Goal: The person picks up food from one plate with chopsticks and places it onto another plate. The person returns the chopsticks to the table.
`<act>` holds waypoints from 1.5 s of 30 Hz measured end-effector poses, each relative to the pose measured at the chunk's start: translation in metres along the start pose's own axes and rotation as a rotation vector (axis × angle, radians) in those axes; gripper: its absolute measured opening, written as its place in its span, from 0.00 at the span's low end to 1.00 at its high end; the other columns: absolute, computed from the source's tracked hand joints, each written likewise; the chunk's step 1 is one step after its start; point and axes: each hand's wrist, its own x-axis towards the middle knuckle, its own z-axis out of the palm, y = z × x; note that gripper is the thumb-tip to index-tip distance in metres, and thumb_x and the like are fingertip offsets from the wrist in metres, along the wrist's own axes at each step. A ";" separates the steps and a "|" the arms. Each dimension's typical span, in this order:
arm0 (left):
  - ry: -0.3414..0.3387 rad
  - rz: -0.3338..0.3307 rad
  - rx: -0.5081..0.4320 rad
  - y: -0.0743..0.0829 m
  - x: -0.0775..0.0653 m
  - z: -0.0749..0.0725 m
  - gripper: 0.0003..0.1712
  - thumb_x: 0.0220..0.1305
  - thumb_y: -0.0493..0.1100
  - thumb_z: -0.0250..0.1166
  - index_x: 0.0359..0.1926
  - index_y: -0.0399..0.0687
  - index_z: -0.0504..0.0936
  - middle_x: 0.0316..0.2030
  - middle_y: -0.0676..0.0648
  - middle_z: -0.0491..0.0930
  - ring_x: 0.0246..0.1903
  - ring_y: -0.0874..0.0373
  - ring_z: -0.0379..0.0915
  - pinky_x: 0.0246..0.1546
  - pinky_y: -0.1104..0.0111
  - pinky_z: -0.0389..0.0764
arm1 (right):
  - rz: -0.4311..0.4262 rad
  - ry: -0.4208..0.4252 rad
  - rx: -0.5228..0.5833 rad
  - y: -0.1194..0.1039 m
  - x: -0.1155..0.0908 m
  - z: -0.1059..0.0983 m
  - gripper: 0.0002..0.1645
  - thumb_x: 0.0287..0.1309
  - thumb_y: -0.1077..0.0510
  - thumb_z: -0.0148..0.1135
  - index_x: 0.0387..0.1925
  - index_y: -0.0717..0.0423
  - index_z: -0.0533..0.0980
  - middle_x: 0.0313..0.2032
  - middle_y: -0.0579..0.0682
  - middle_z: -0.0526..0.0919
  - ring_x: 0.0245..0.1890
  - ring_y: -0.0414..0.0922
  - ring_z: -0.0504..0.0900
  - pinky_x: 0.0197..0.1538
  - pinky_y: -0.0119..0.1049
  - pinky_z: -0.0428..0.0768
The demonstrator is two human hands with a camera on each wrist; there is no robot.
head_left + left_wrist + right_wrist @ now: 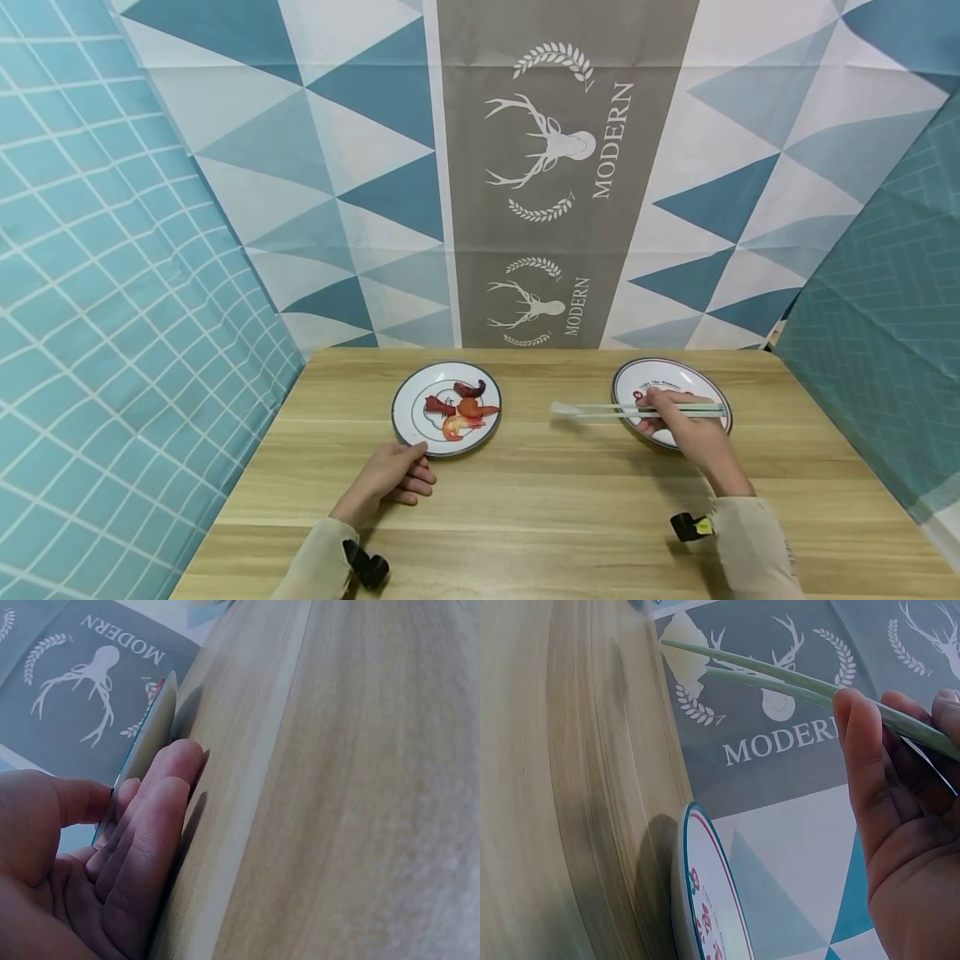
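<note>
My left hand point(393, 473) pinches the near rim of a white plate point(411, 408) with a dark edge, thumb on top and fingers beneath. On that plate lie several red and orange food pieces, among them a shrimp-like one point(459, 428) and a dark curved one point(470, 389). My right hand point(690, 429) holds pale green chopsticks point(611, 411) above the right plate point(628, 383), a white one with lettering and red marks. Between the chopstick tips is a whitish, thin-looking piece point(684, 649), held off the table; its kind is unclear.
A wood-grain table point(525, 517) carries both plates, set apart near its back edge. Patterned cloth point(525, 292) hangs right behind it, with blue grid cloth point(150, 333) on the left and green cloth point(877, 308) on the right.
</note>
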 end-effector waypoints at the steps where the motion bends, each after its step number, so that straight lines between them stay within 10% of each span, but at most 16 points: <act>1: -0.001 0.001 0.000 0.000 0.000 0.000 0.26 0.79 0.56 0.52 0.37 0.38 0.82 0.30 0.46 0.88 0.26 0.60 0.86 0.24 0.69 0.87 | -0.007 0.001 -0.001 0.000 0.000 0.001 0.26 0.81 0.54 0.48 0.44 0.75 0.81 0.29 0.57 0.89 0.28 0.40 0.88 0.34 0.33 0.88; 23: -0.002 0.018 -0.001 -0.002 0.001 -0.001 0.25 0.79 0.55 0.52 0.37 0.38 0.81 0.30 0.46 0.89 0.25 0.60 0.86 0.23 0.69 0.87 | -0.049 0.018 0.064 -0.004 0.005 0.011 0.26 0.80 0.56 0.49 0.43 0.80 0.79 0.31 0.68 0.87 0.28 0.42 0.88 0.32 0.37 0.89; 45: -0.005 0.014 -0.007 0.000 0.000 0.000 0.24 0.79 0.54 0.53 0.37 0.38 0.81 0.30 0.46 0.88 0.25 0.60 0.86 0.23 0.69 0.86 | -0.050 0.027 0.004 -0.016 0.019 0.017 0.26 0.80 0.53 0.49 0.42 0.73 0.81 0.28 0.57 0.88 0.28 0.40 0.88 0.34 0.34 0.88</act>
